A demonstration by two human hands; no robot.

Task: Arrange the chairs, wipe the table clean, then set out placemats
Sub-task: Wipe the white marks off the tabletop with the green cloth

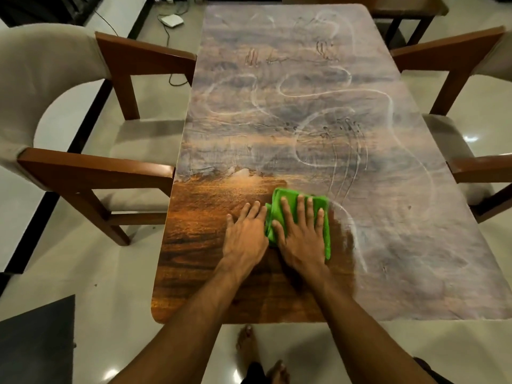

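Your green cloth [288, 196] lies folded on the near part of the table [304, 106], a little left of the table's middle line. It sits right at the line where clean wood meets the dusty film. Your right hand [300, 239] presses flat on top of it, fingers straight and slightly spread, so the cloth shows only past the fingertips and along both sides of the palm. Your left hand [243, 239] lies flat on the bare wood just beside the cloth's left edge, fingers straight and close together. Whether it touches the cloth cannot be told.

The near left corner of the table is dark, glossy, orange-brown wood. The rest, out to the far end and down the whole right side, carries a pale grey film. Looping white lines and short finger streaks run through that film, and none of them reads as a letter or a word.

A left chair [91, 173] with wooden arms and a beige curved back stands against the table's left edge, its arm ends meeting the tabletop. A right chair [454, 51] of the same make stands at the right edge in the same way.

Beyond the far right corner stands a piece of dark wooden furniture [410, 9]. On the glossy pale floor [69, 259] past the left chair lies a small white device [172, 20] with a black cable [166, 37]; any marking on it is too small to read. A dark mat [38, 342] fills the lower left corner, and your bare feet [248, 345] show below the table's near edge.
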